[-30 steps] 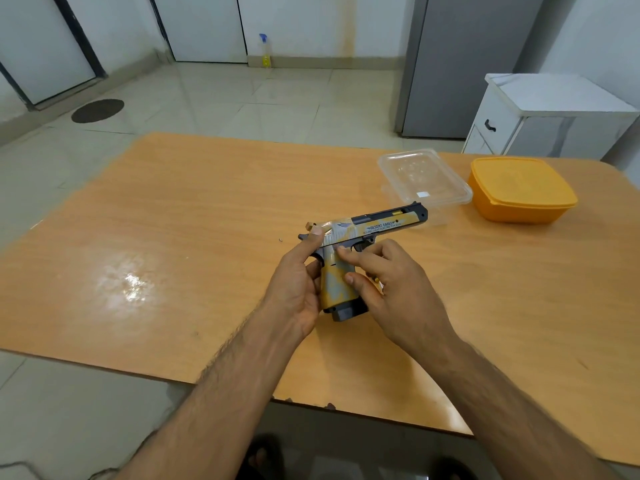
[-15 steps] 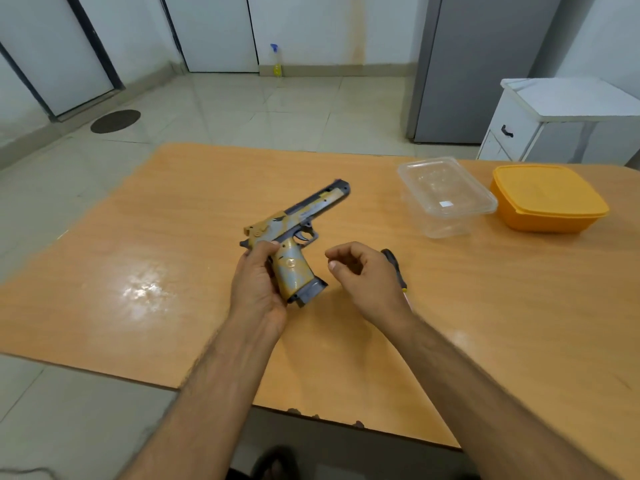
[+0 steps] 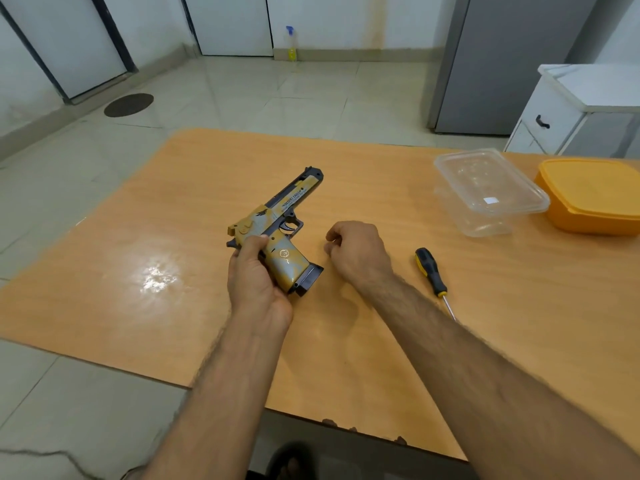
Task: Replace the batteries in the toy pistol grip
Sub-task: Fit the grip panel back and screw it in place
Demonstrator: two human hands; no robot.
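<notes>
On the orange wood-grain desk [image 3: 173,237], to the right of the right hand, lies a black-and-yellow-handled screwdriver [image 3: 431,272], its metal shaft running toward the near edge and partly hidden behind the right forearm; farther out and to the right stands a clear plastic lidded container [image 3: 485,192], with an orange plastic lidded box [image 3: 592,195] just beside it at the desk's far right. Nothing lies between the two hands. The tan-and-grey toy pistol with a dark magazine base [image 3: 277,233] sits in the left hand [image 3: 256,278], whose fingers and thumb wrap round the back of the grip, the barrel pointing away and up to the right, the magazine base sticking out from the bottom of the grip toward the right hand. The right hand [image 3: 356,254] is just to the right of the pistol, apart from it, its fingers curled into a loose fist with nothing visible in them
</notes>
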